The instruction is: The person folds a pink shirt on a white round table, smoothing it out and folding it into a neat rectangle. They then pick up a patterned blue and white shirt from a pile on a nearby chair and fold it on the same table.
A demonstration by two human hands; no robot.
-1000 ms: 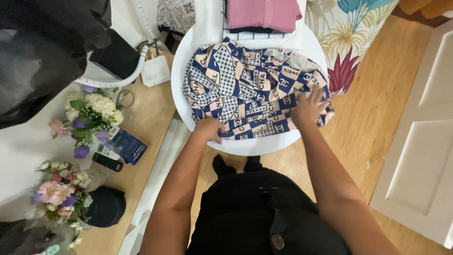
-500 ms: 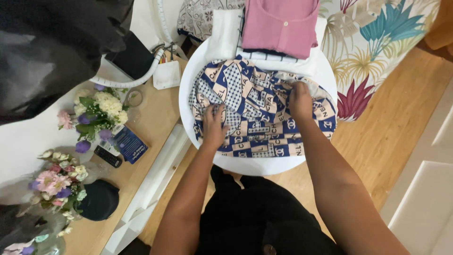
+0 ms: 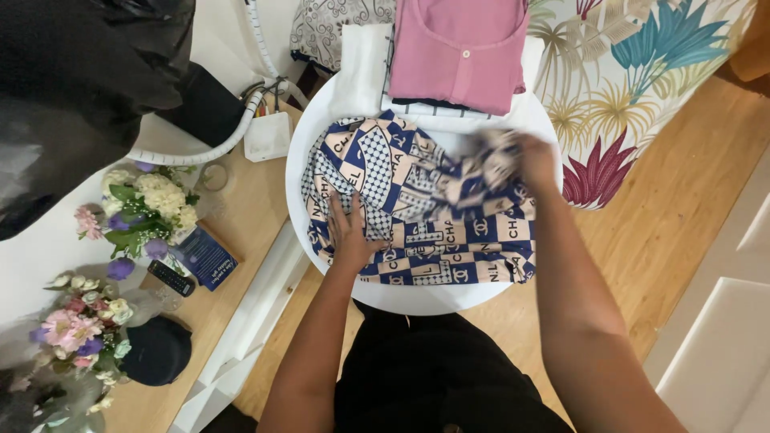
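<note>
One patterned cloth (image 3: pixel 417 216), blue, white and tan, lies spread across one round white table (image 3: pixel 417 298) in front of the person. Two bare hands work it. The left hand (image 3: pixel 350 232) lies flat and open, palm down, fingers spread on the cloth's near left part, pressing it to the tabletop without gripping. The right hand (image 3: pixel 531 160) is up at the far right edge; its fingers are closed around a bunched fold of the cloth, lifted a little off the table, though motion blur hides exactly how tight the pinch is.

At the far rim of the table sits one folded pink shirt (image 3: pixel 459 48) on top of a striped piece, with one folded white cloth (image 3: pixel 362 64) just beside it on the left. Off to the left, on a wooden surface, I count two bunches of flowers (image 3: pixel 152 208), one dark blue booklet (image 3: pixel 204 256), one black remote (image 3: pixel 172 279) and one black cap (image 3: pixel 156 351).
</note>
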